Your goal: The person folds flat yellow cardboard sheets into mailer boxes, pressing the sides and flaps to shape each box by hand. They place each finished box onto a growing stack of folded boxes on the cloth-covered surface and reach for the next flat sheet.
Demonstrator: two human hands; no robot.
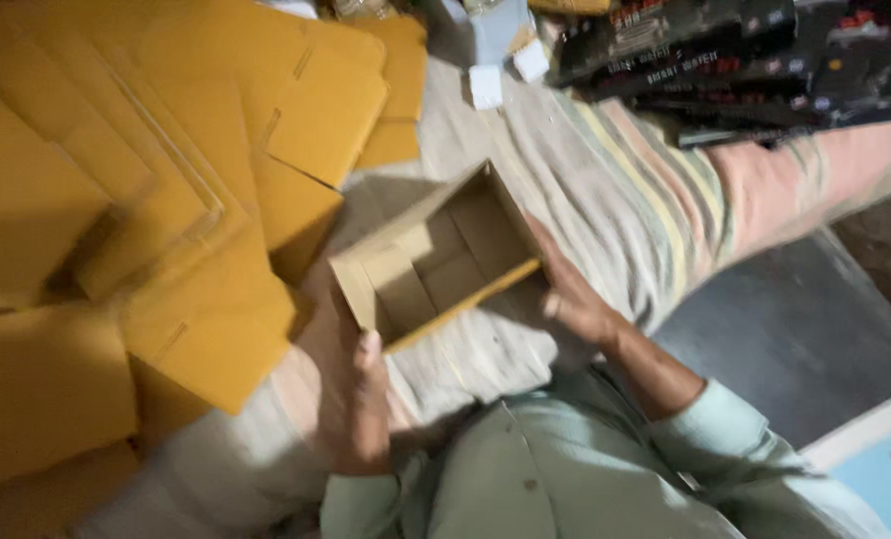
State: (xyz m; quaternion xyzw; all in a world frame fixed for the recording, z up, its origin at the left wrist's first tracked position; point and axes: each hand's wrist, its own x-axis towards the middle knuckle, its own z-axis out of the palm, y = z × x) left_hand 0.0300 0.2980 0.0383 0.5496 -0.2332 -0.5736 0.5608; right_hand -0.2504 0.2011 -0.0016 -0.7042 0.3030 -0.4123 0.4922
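Note:
A small open cardboard box [435,262] is held over a striped cloth, its opening facing up at me and nothing inside it. My left hand [350,399] grips the box's near left corner, thumb on the rim. My right hand [570,294] holds the box's right side from underneath. Both sleeves are pale green.
A large pile of flat yellow-brown cardboard blanks [136,200] covers the left half. Dark printed boxes [725,50] are stacked at the top right. Small white pieces [485,85] lie at the top centre. The striped cloth [645,210] runs across the middle; a dark mat [805,339] lies right.

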